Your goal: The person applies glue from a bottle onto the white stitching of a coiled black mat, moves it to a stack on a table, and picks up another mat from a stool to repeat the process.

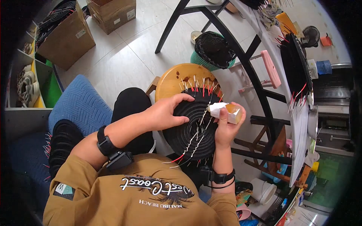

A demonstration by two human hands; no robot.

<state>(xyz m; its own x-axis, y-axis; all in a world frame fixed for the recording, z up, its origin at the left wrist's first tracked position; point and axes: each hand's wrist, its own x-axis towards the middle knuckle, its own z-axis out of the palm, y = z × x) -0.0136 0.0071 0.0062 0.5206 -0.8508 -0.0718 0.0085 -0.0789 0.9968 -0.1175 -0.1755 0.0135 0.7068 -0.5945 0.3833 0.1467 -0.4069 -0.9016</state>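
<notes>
A stack of black coiled rings (188, 130) rests over the lap and against a round wooden stool (169, 81). Red and white wire ends fan out along its far edge. Twisted pale wires (196, 139) with a red and a black tail lie across the coils. My left hand (169, 111) is at the upper left rim of the coils, its thumb and fingers apart and nothing between them. My right hand (228, 126) is closed around a small bottle with a white wrapper (228, 112), its tip pointing left above the coils near the pale wires.
A blue cushioned seat (77, 103) is at the left, with more black coils (64, 143) on it. Cardboard boxes (68, 41) stand at the upper left. A green bin with a black bag (215, 51) is beyond the stool, near black table legs (264, 101) on the right.
</notes>
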